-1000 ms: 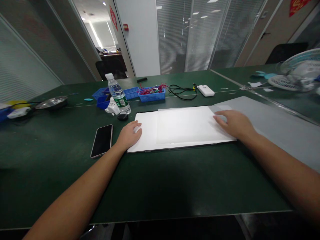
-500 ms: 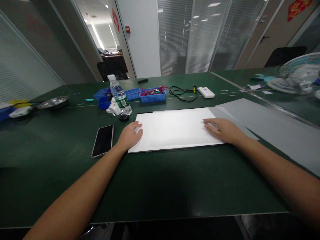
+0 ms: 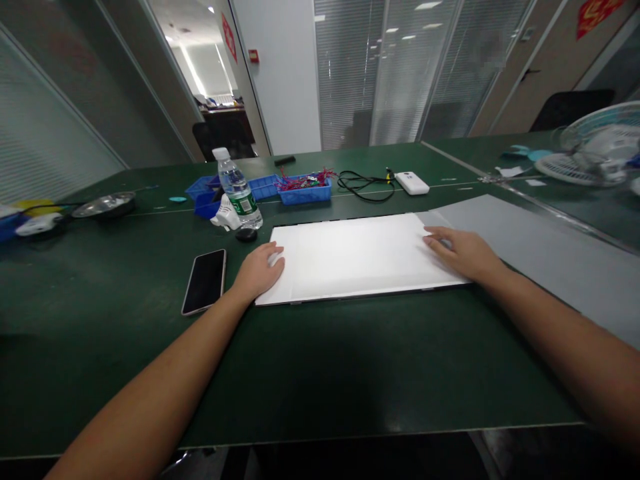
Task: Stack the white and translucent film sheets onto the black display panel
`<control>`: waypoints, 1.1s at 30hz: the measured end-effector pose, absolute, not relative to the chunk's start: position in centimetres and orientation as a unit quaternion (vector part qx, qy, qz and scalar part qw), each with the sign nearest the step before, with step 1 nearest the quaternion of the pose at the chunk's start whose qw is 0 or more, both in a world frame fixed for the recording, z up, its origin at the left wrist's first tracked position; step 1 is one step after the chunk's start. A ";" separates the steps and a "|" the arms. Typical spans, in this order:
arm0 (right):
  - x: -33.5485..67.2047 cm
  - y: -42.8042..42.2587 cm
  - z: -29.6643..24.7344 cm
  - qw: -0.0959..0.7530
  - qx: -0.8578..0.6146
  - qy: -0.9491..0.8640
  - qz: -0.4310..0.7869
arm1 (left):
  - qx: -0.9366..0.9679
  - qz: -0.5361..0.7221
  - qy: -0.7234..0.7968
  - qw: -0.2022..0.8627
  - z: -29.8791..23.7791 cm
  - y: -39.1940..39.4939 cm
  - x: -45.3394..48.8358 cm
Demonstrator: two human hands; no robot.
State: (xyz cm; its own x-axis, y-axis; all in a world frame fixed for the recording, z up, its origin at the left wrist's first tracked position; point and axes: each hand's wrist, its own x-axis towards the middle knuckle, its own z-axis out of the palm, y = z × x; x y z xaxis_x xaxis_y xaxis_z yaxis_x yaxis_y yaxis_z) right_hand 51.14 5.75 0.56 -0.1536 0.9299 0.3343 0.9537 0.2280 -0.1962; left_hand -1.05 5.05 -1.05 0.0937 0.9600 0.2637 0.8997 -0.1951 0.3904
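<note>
A thin white rectangular panel (image 3: pixel 345 257) lies flat on the green table, with a narrow dark edge along its near and far sides. My left hand (image 3: pixel 260 270) rests on its left end, thumb apart from the lightly curled fingers, fingertips on the white surface. At the right end lies my right hand (image 3: pixel 463 253), fingers stretched toward the left and thumb apart, touching the surface there. Its palm hides the panel's right edge. Beyond it, large grey translucent sheets (image 3: pixel 545 257) spread to the right, partly beneath my right forearm.
Left of the panel lies a phone (image 3: pixel 205 282). Behind are a water bottle (image 3: pixel 239 190), a black mouse-like object (image 3: pixel 247 235), a blue tray (image 3: pixel 306 194) of red wires, a black cable (image 3: pixel 365 187) and a white box (image 3: pixel 412 183). A fan (image 3: pixel 600 147) stands far right.
My right hand has slid to the right across the white panel, to its right end. A grey sheet corner that showed beside that hand is now out of sight. My left hand stays put.
</note>
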 end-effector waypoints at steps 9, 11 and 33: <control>48.3 4.5 1.5 0.223 -0.551 -0.803 0.040 | 0.732 0.250 0.628 0.083 -0.9 4.9 -1.0; 48.8 4.7 1.4 0.228 -0.552 -0.801 0.049 | 0.731 0.248 0.630 0.083 -0.9 4.8 -0.9; 49.3 5.0 1.5 0.202 -0.576 -0.791 0.048 | 0.740 0.232 0.627 0.072 -1.0 4.9 -1.0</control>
